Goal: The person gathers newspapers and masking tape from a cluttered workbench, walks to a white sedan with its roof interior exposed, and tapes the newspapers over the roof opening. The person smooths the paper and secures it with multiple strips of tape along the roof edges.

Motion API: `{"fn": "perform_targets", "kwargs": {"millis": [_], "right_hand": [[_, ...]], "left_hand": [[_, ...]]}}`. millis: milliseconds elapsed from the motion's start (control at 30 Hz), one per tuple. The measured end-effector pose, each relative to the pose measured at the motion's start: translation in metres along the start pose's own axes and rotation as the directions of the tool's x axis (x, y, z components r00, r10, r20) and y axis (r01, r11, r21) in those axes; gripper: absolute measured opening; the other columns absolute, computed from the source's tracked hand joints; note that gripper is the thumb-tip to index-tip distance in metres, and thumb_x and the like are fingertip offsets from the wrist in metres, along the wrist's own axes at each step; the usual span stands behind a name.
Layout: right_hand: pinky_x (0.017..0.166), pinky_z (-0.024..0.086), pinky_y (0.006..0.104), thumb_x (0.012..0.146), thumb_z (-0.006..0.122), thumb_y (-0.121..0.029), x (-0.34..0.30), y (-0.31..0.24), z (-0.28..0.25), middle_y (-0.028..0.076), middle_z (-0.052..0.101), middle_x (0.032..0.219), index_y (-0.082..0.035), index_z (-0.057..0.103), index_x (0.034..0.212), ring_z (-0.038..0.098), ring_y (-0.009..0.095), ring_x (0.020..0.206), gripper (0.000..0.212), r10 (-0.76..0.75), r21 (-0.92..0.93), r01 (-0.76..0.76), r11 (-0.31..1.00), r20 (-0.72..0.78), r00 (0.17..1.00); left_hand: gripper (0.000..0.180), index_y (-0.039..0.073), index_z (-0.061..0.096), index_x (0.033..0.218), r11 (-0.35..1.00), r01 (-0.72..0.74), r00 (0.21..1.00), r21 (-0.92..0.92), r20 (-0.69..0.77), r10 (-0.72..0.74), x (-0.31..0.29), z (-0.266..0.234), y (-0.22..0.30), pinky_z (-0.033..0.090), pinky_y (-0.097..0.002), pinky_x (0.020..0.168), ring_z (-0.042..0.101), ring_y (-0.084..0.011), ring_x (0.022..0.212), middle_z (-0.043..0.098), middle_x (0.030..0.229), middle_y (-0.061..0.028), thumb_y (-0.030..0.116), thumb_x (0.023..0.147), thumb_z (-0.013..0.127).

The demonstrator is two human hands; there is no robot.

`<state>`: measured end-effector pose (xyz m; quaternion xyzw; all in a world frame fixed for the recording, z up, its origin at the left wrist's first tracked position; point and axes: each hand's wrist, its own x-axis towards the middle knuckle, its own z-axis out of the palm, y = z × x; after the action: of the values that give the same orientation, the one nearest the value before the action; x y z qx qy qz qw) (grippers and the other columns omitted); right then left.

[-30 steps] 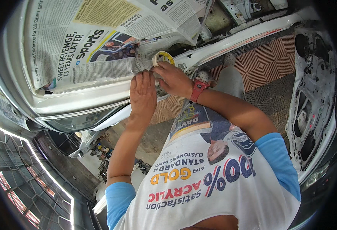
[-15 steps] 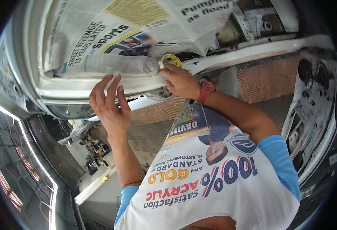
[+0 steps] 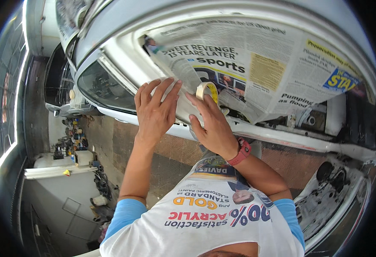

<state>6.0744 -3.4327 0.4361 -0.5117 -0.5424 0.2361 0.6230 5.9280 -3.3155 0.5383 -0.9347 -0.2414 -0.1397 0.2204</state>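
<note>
A newspaper sheet [image 3: 267, 73] covers an opening in a white car body frame [image 3: 143, 70]. My left hand [image 3: 156, 111] lies with fingers stretched over the frame's edge, its fingertips near the paper's left border; nothing shows in it. Beside it, my right hand [image 3: 213, 126] has a roll of masking tape [image 3: 202, 89], pale with a yellow core, at its fingers. The roll stands on edge against the newspaper, partly hidden by those fingers. The right thumb is apart from the fingers, and the index finger reaches toward the paper's edge.
A car window [image 3: 106, 83] lies left of my hands. Bare metal parts [image 3: 310, 120] show beyond the paper's right end. A detached door panel [image 3: 325, 192] stands at lower right. Bottles and cans [image 3: 74, 137] crowd the floor at left, near a white ledge [image 3: 51, 172].
The view has swung, so the car frame now slants. My left hand has come closer to my right hand. The tape roll has moved along the frame with my right hand.
</note>
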Motion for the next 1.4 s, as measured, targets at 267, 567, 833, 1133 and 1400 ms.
{"fn": "perform_targets", "kwargs": {"millis": [267, 567, 833, 1133, 1400], "right_hand": [[0.104, 0.050, 0.0524, 0.101, 0.060, 0.000, 0.064, -0.022, 0.017, 0.025, 0.055, 0.124, 0.002, 0.052, 0.161, 0.059, 0.045, 0.118, 0.060, -0.136, -0.169, 0.122, 0.978, -0.072, 0.988], [0.108, 0.049, 0.0508, 0.104, 0.058, 0.000, 0.057, -0.040, 0.016, 0.027, 0.056, 0.133, 0.000, 0.055, 0.159, 0.060, 0.046, 0.122, 0.055, -0.075, -0.175, 0.052, 0.983, -0.130, 0.989], [0.104, 0.049, 0.0512, 0.105, 0.059, -0.003, 0.082, -0.054, 0.034, 0.025, 0.058, 0.129, 0.001, 0.057, 0.154, 0.060, 0.046, 0.118, 0.049, -0.068, -0.215, 0.030, 0.976, -0.173, 0.983], [0.100, 0.051, 0.0545, 0.103, 0.061, -0.003, 0.111, -0.060, 0.071, 0.027, 0.056, 0.120, 0.007, 0.054, 0.154, 0.059, 0.049, 0.115, 0.052, -0.221, -0.593, 0.033, 0.804, -0.246, 0.944], [0.100, 0.055, 0.0435, 0.106, 0.060, -0.002, 0.034, -0.100, 0.026, 0.025, 0.074, 0.126, 0.003, 0.029, 0.171, 0.073, 0.034, 0.108, 0.072, 0.110, -0.173, -0.104, 0.979, 0.025, 0.994]], "left_hand": [[0.032, 0.042, 0.084, 0.119, 0.970, -0.128, 0.987, 0.207, -0.073, 0.146, 0.023, -0.008, -0.050, 0.016, -0.0559, 0.134, 0.053, -0.0193, 0.143, 0.065, 0.145, 0.0086, 0.031, 0.088, 0.087], [0.041, 0.049, 0.078, 0.135, 0.956, -0.169, 0.956, 0.239, -0.197, 0.218, 0.043, -0.017, -0.094, 0.007, -0.0585, 0.135, 0.048, -0.0172, 0.147, 0.060, 0.147, 0.0082, 0.055, 0.095, 0.080], [0.035, 0.033, 0.080, 0.133, 0.997, 0.073, 0.918, -0.040, -0.388, -0.083, 0.020, -0.030, -0.094, 0.017, -0.0567, 0.130, 0.052, -0.0209, 0.143, 0.064, 0.143, 0.0051, 0.042, 0.099, 0.080], [0.030, 0.017, 0.080, 0.131, 0.801, 0.136, 0.857, -0.583, -0.337, -0.390, -0.057, 0.009, -0.053, 0.027, -0.0540, 0.125, 0.055, -0.0293, 0.137, 0.066, 0.140, -0.0072, 0.025, 0.103, 0.076], [0.039, 0.004, 0.074, 0.139, 0.072, 0.044, 0.906, -0.996, 0.009, -0.424, -0.054, 0.003, -0.018, 0.057, -0.0412, 0.102, 0.071, -0.0307, 0.116, 0.073, 0.129, -0.0156, 0.017, 0.102, 0.080]]}}
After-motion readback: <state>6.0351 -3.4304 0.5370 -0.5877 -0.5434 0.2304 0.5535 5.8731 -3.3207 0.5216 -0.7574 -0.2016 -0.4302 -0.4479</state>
